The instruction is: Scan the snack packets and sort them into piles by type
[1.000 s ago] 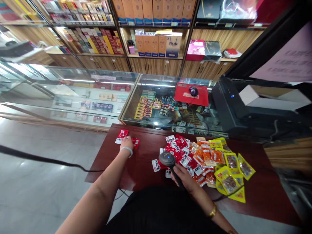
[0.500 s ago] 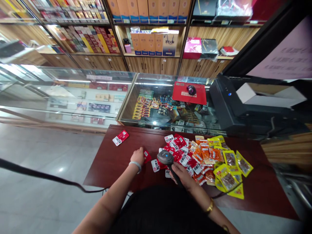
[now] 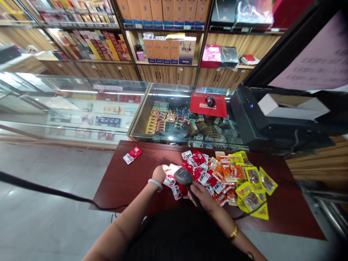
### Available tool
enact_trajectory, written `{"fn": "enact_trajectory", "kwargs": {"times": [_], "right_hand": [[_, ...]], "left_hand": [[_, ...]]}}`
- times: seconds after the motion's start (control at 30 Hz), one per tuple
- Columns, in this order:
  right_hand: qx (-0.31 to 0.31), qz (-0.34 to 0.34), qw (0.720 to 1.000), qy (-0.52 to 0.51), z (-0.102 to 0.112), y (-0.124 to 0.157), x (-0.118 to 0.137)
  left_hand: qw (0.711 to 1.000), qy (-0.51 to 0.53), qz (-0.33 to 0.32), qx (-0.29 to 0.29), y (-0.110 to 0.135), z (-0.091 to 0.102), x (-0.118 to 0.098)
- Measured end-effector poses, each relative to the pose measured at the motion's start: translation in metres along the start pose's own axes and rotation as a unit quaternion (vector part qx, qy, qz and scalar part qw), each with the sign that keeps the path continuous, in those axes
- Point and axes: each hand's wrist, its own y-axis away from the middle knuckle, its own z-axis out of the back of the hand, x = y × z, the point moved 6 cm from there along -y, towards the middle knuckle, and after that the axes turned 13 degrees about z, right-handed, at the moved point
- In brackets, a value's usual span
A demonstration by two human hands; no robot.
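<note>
My right hand point(image 3: 200, 194) is wrapped round the handle of a black barcode scanner point(image 3: 183, 176), its head pointing left over the heap of packets. Just left of the scanner head, my left hand point(image 3: 159, 174) has its fingers closed at a red and white snack packet point(image 3: 170, 181), with bright light falling on the fingertips. Under and behind the scanner lie many red and white packets point(image 3: 203, 177). Orange packets point(image 3: 227, 170) adjoin them, then yellow packets point(image 3: 250, 195) on the right. One red and white packet point(image 3: 132, 155) lies alone near the table's left end.
The dark red wooden table point(image 3: 114, 185) butts against a glass display case point(image 3: 174, 139). On the case rest a red mat point(image 3: 195, 105) and a mouse point(image 3: 210, 102). A black machine point(image 3: 244, 119) with a white open box point(image 3: 293, 108) stands right. A black cable point(image 3: 54, 192) crosses the left side.
My left hand has moved right from the bare tabletop to the scanner head, and light now shines on its fingers. My right hand keeps the scanner in nearly the same place.
</note>
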Motion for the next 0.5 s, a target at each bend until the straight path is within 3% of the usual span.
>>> {"fn": "enact_trajectory", "kwargs": {"times": [0.1,0.23,0.37,0.43,0.5], "right_hand": [[-0.001,0.016,1.0,-0.013,0.001,0.001,0.004],[-0.012,0.021,1.0,-0.016,0.002,0.004,0.009],[-0.026,0.014,0.999,-0.017,0.002,0.005,0.013],[-0.031,0.008,0.999,-0.018,0.001,0.005,0.013],[-0.035,0.001,0.999,-0.019,0.001,0.004,0.01]], "left_hand": [[0.999,-0.011,-0.03,0.001,0.0,-0.002,-0.006],[0.997,0.069,0.033,0.017,-0.003,-0.013,-0.004],[0.979,0.176,0.018,0.103,-0.005,-0.032,-0.027],[0.978,0.187,-0.001,0.087,-0.014,-0.017,-0.035],[0.991,0.134,-0.004,-0.027,-0.029,0.024,-0.03]]}}
